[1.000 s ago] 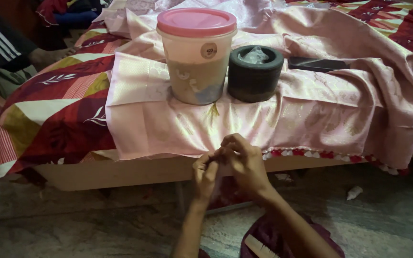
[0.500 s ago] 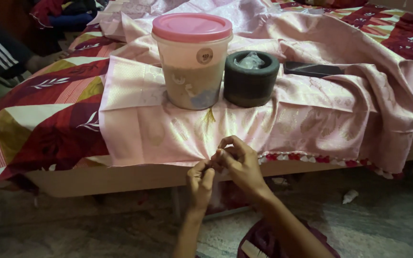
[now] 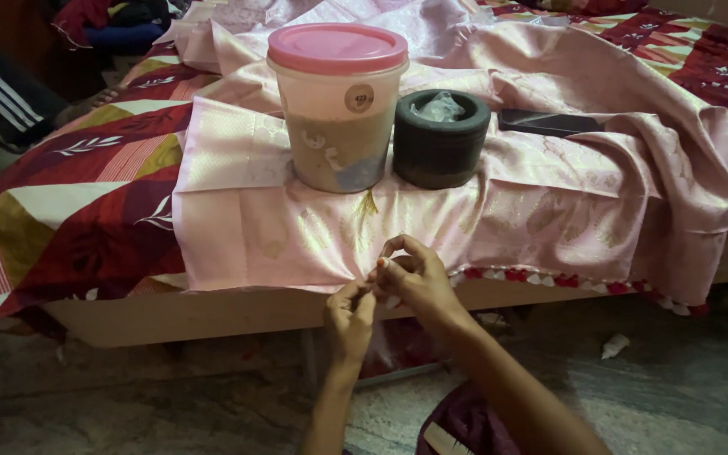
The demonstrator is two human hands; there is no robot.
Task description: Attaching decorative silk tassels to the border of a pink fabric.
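Both hands meet at the hanging hem of the pink cloth (image 3: 398,223), which is draped over the bed (image 3: 212,312). Left hand (image 3: 349,313) has fingertips pinched shut on the cloth edge; right hand (image 3: 414,274) has fingers curled, pinching the same edge just beside it. On the cloth above: pink-lidded tub (image 3: 338,105) and dark round container (image 3: 440,137), close together. Dark flat object (image 3: 548,122) further right.
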